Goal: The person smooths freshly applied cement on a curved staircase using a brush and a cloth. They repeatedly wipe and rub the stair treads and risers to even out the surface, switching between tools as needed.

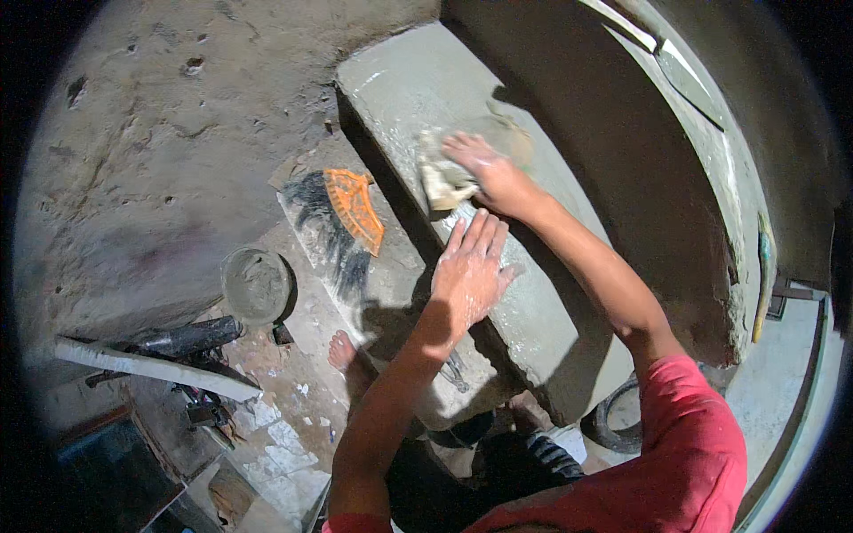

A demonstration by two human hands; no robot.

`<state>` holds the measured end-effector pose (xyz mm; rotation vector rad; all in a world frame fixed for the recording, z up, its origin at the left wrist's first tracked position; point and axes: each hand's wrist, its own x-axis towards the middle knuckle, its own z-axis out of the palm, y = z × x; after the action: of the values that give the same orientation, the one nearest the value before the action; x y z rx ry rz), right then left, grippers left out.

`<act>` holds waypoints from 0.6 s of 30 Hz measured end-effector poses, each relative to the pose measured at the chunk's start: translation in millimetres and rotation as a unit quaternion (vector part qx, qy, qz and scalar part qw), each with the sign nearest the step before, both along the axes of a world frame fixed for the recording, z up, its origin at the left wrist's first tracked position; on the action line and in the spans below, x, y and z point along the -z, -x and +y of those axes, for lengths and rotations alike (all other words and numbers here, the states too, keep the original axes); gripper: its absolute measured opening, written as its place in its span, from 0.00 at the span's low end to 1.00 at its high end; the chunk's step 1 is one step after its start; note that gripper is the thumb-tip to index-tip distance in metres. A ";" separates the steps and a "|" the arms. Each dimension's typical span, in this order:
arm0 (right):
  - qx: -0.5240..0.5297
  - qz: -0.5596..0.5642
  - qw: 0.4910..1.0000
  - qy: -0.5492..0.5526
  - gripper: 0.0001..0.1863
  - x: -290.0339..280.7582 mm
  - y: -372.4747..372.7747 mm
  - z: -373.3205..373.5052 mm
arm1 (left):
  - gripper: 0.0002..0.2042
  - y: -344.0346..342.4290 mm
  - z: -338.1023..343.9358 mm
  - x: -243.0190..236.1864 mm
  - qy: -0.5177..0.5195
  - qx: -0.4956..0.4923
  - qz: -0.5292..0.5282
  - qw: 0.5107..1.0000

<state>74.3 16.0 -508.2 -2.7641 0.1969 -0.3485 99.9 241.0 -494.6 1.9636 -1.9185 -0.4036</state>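
Wet grey plaster covers a long raised step (555,333) running diagonally through the middle of the view. On its top, my right hand (493,173) presses down on a pale, crumpled cloth (442,182); hand and cloth are smeared by motion. Closer to me, my left hand (469,266) lies flat along the step's left edge, fingers stretched out, holding nothing. Whitish smears mark its skin. A wet shine shows on the plaster just beyond the left fingertips.
Left of the step lies an orange broom head (355,209) with black bristles. A bucket (256,284) of grey mix stands by the wall. A trowel (686,84) rests on the curved ledge at upper right. A tyre (617,417) lies at lower right.
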 end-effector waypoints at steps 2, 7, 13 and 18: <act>0.116 -0.043 0.992 0.036 0.43 0.7 -3.7 -13.3 | 0.39 -7.4 6.0 -0.6 0.044 -0.014 -0.008 0.999; 0.178 -0.057 0.980 0.065 0.39 0.9 -43.3 -21.6 | 0.40 -42.0 17.9 3.0 0.054 -0.136 0.074 0.986; 0.118 -0.013 0.992 0.034 0.44 -5.6 -19.2 0.5 | 0.39 -74.7 11.5 25.4 0.089 -0.233 0.410 0.877; 0.178 -0.072 0.977 0.091 0.43 1.3 -51.5 -25.1 | 0.36 -66.3 4.7 47.0 0.118 -0.162 0.597 0.777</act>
<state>125.8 -9.1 -509.5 -2.8599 0.6576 -0.6876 166.2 245.7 -541.6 1.2338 -0.7345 -0.9458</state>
